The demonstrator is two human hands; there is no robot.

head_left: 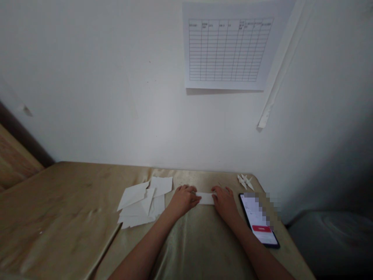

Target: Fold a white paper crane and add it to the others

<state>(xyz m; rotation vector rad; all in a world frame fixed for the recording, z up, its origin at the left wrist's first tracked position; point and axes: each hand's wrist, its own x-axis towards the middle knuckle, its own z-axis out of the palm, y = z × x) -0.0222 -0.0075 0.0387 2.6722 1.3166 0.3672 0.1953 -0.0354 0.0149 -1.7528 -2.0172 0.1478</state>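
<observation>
A narrow white strip of folded paper (205,198) lies on the gold-covered surface between my two hands. My left hand (185,199) has its fingers curled around the strip's left end, the thumb pressing at the near side. At the other end, my right hand (224,200) grips the paper the same way, fingers bent over it. Both ends of the strip are hidden under the fingers. Left of my hands is a loose pile of white paper pieces (140,206), overlapping at different angles.
To the right lies a phone (258,221) with its screen lit, partly pixelated. Beyond it sit small folded paper shapes (245,181) near the far right corner. A white wall (116,97) rises behind the surface, bearing a printed table sheet (225,50).
</observation>
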